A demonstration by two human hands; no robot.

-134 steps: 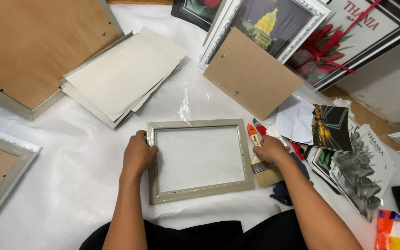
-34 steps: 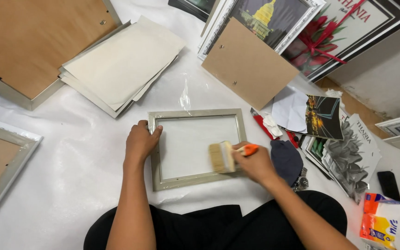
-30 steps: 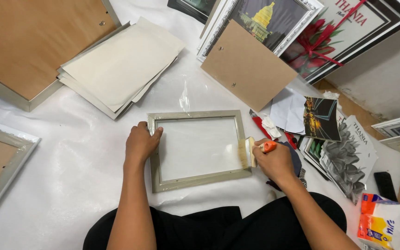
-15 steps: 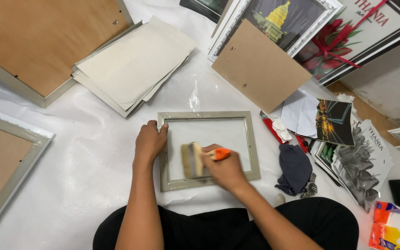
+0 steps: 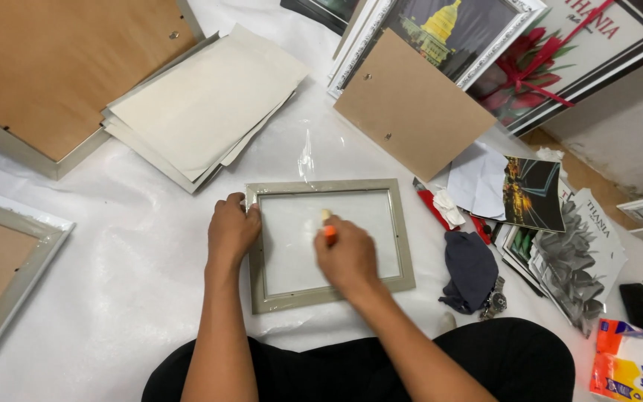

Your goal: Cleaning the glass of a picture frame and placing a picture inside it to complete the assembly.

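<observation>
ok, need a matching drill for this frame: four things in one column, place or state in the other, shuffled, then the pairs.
Things:
1. left hand
2. right hand
3. dark cloth
4. stack of pale sheets

Places or states:
A. lying crumpled to the right of the grey frame
B. closed around an orange-handled brush over the glass
C. lying beyond the frame, up and to the left
D. resting on the frame's left edge

Pairs: 1-D, 2-B, 3-A, 4-C
</observation>
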